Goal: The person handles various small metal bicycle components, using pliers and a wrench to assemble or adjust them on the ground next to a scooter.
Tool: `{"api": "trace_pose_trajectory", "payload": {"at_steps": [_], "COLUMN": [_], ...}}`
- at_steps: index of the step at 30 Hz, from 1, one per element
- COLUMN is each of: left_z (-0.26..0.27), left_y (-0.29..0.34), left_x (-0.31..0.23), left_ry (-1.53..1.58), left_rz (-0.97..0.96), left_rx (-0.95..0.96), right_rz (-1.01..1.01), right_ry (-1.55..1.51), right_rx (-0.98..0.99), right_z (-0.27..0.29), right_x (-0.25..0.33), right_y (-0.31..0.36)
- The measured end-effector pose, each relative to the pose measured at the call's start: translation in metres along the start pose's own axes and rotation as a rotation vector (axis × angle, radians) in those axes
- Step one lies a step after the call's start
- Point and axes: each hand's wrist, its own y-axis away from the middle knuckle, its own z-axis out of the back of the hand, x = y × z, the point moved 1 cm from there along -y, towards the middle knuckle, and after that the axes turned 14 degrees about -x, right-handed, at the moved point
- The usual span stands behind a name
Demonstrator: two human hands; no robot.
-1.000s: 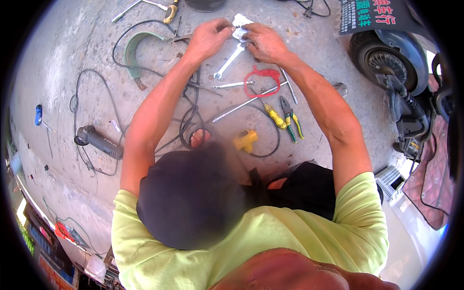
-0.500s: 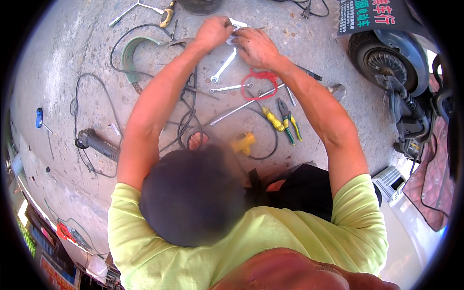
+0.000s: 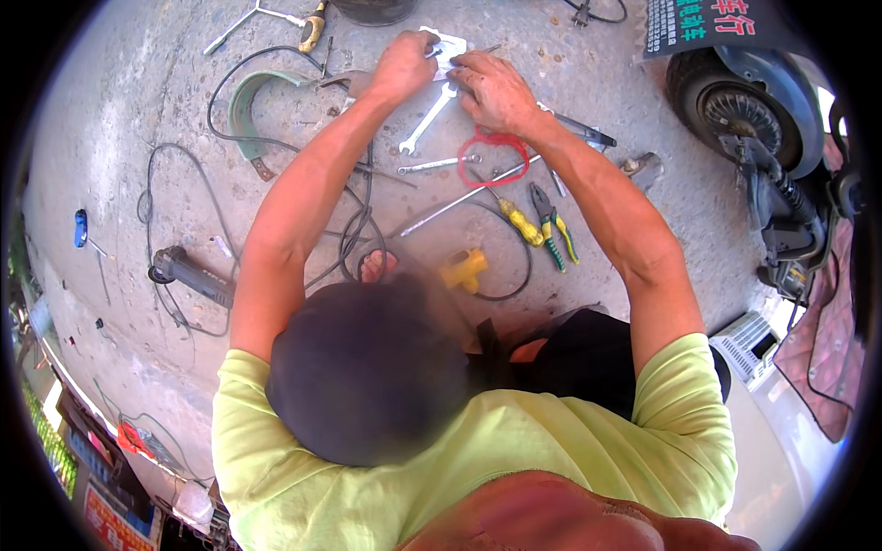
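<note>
A small white sheet point(image 3: 446, 48), paper or thin plastic, spreads between my hands at the top of the view. My left hand point(image 3: 406, 66) is closed on its left side, with the fingertips partly hidden. My right hand point(image 3: 494, 90) has its curled fingers pinching the sheet's right edge. A thin dark rod-like thing shows just above my right fingers, too small to name. Below the hands lies a combination wrench point(image 3: 424, 124). A second wrench point(image 3: 441, 167) and a red cord loop point(image 3: 494, 156) lie nearer to me.
Around me on the concrete lie pliers point(image 3: 551, 225), a yellow-handled screwdriver point(image 3: 520, 222), a long metal bar point(image 3: 450, 208), a hammer point(image 3: 347, 83), a green curved band point(image 3: 241, 110), a grinder point(image 3: 188, 272) and tangled black cable point(image 3: 354, 234). A scooter wheel point(image 3: 740, 115) stands at right.
My hands have parted slightly, and more of the white sheet shows between them. The view has shifted a little; the tools on the floor lie as before.
</note>
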Motion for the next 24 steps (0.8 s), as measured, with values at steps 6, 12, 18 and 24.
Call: {"api": "trace_pose_trajectory", "payload": {"at_steps": [6,12,18,24], "left_z": [0.001,0.010,0.021,0.039], "left_y": [0.001,0.002,0.003,0.002], "left_x": [0.008,0.000,-0.006,-0.008], "left_ry": [0.005,0.011,0.014,0.303], "left_rz": [-0.019,0.011,0.095,0.351], "left_rx": [-0.027,-0.049,-0.024,0.019], "right_rz": [-0.006,-0.031,-0.083,-0.147], "right_ry": [-0.006,-0.033,-0.061,-0.084], "right_rx": [-0.028,-0.037,0.020,0.064], "right_z": [0.003,0.009,0.017,0.031], "right_x": [0.002,0.003,0.003,0.001], "right_y": [-0.001,-0.002,-0.001,0.009]}}
